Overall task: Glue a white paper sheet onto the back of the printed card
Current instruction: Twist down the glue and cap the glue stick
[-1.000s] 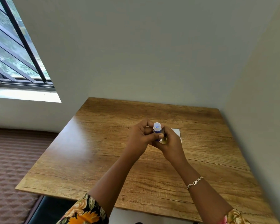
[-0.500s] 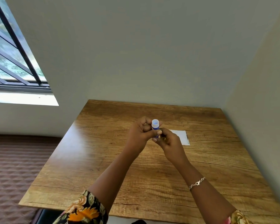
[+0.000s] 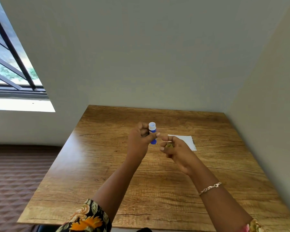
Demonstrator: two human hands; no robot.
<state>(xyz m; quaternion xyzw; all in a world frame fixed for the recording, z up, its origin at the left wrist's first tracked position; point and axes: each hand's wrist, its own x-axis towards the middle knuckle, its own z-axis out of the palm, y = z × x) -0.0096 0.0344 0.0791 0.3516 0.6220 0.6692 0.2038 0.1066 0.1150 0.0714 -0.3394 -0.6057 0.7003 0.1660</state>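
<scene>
The left hand [image 3: 141,139] gripped a blue plastic glue stick with a white open top [image 3: 152,131], upright above the grained wooden table [image 3: 107,164]. Just beside it, the right hand [image 3: 176,151] had its fingers curled round a small olive-green piece [image 3: 169,145]. That hand hid the near corner of the flat white paper sheet [image 3: 187,141] lying on the table behind it. A thin metal chain bracelet [image 3: 210,188] circled the right wrist. A black-barred window [image 3: 10,64] stood well off to the left.

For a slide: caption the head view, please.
Left hand holds an uncapped blue glue stick above the table; right hand pinches a small olive piece, white sheet behind.
</scene>
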